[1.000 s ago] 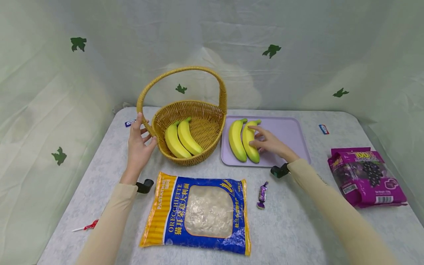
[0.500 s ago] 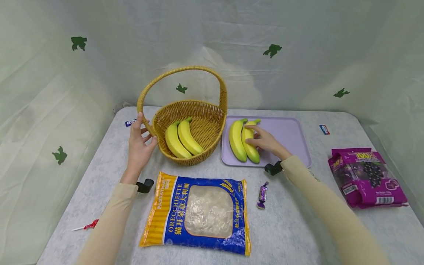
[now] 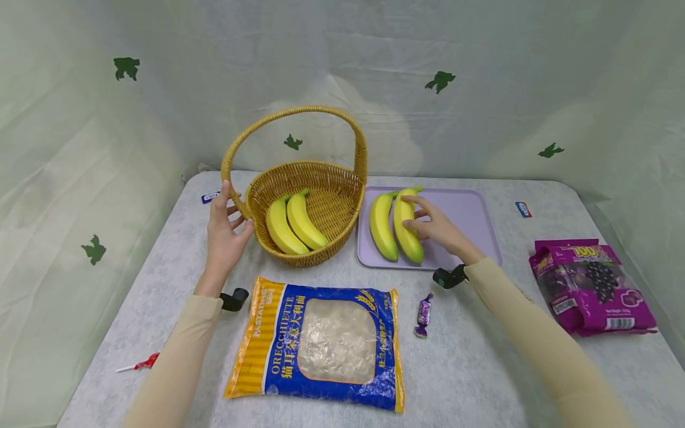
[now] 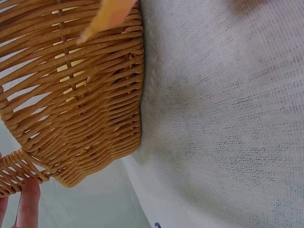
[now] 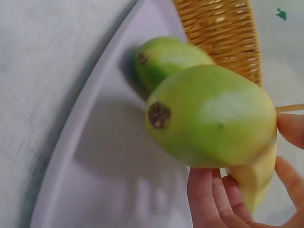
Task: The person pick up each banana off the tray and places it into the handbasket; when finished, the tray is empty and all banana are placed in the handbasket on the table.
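My left hand (image 3: 227, 241) holds the left foot of the handle of a wicker basket (image 3: 334, 205), its fingers behind the weave and thumb at the rim. Two bananas lie inside the basket, the nearer one (image 3: 283, 229) against its left wall. Over a lilac tray (image 3: 455, 208), my right hand (image 3: 439, 229) grips a banana (image 3: 407, 232) with thumb and fingers. The right wrist view shows the held banana's green tip (image 5: 204, 118) raised off the tray, with a shadow below. Another banana (image 3: 382, 229) rests on the tray just left of it.
A blue and yellow pasta bag (image 3: 337, 342) lies in front of the basket, a purple wrapped candy (image 3: 423, 315) to its right. A purple grape-candy bag (image 3: 594, 285) sits far right. A red lollipop (image 3: 147, 361) is beside the left sleeve. Small wrappers (image 3: 523, 209) lie farther back.
My right hand has closed its grip on the right banana and lifted it slightly, shifting it a little to the right. My left hand and the basket have stayed in place.
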`<move>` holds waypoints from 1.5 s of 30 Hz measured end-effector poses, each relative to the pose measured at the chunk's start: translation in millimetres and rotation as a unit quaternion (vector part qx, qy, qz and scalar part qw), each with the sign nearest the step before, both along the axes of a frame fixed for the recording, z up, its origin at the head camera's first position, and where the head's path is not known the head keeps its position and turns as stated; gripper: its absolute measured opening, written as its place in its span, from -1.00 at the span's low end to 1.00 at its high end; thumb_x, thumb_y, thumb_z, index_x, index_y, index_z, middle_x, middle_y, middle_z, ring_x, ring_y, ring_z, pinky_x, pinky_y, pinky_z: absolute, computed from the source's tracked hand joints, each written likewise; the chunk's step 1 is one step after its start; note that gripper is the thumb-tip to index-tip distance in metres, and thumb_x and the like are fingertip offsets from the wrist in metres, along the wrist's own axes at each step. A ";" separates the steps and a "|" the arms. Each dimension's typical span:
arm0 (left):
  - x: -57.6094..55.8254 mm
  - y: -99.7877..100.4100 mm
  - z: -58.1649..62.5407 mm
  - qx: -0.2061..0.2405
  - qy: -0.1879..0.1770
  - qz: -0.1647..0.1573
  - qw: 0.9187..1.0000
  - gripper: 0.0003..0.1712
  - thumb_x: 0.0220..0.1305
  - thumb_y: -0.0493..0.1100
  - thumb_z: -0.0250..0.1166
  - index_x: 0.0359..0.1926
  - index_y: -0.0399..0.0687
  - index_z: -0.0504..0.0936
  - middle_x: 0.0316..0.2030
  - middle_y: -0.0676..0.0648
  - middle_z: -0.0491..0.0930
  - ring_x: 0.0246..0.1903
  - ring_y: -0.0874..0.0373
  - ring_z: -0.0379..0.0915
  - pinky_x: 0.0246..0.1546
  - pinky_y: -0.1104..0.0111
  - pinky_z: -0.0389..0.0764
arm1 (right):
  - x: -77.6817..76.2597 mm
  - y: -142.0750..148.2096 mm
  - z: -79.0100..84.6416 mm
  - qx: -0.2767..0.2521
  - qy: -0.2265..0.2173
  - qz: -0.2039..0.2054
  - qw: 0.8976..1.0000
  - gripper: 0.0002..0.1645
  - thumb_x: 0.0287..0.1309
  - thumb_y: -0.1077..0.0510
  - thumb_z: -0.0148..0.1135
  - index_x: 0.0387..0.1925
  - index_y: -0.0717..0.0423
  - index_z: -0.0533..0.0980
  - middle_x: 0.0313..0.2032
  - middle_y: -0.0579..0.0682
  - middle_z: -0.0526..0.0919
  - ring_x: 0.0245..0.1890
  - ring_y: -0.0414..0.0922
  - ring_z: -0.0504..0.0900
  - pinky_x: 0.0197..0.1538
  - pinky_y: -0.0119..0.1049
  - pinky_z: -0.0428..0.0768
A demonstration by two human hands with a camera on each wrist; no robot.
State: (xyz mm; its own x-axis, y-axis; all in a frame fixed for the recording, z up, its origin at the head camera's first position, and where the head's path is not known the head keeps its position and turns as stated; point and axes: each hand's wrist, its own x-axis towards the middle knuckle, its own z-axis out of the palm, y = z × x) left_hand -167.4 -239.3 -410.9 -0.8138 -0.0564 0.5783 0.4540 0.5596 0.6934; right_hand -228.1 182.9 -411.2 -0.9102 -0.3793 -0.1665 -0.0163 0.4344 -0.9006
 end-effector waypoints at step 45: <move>-0.4 1.4 -1.8 0.006 0.015 0.006 1.000 0.13 0.13 -0.59 0.12 0.46 0.57 -0.01 0.15 -0.35 0.22 0.01 -0.32 0.35 -0.10 -0.25 0.49 | -20.7 -147.2 42.8 -0.078 0.083 0.143 0.983 -0.41 0.32 0.08 0.14 0.36 -0.06 0.33 0.30 -0.11 0.31 0.16 -0.09 0.32 0.06 -0.20 0.48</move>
State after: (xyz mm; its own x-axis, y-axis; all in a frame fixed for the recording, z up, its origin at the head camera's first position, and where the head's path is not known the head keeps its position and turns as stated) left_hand -167.8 -237.8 -412.7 -0.7957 -0.0726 0.6014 0.4679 0.5569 0.6863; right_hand -248.8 35.7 -368.4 -0.7724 -0.6327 0.0552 -0.2693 0.2476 -0.9307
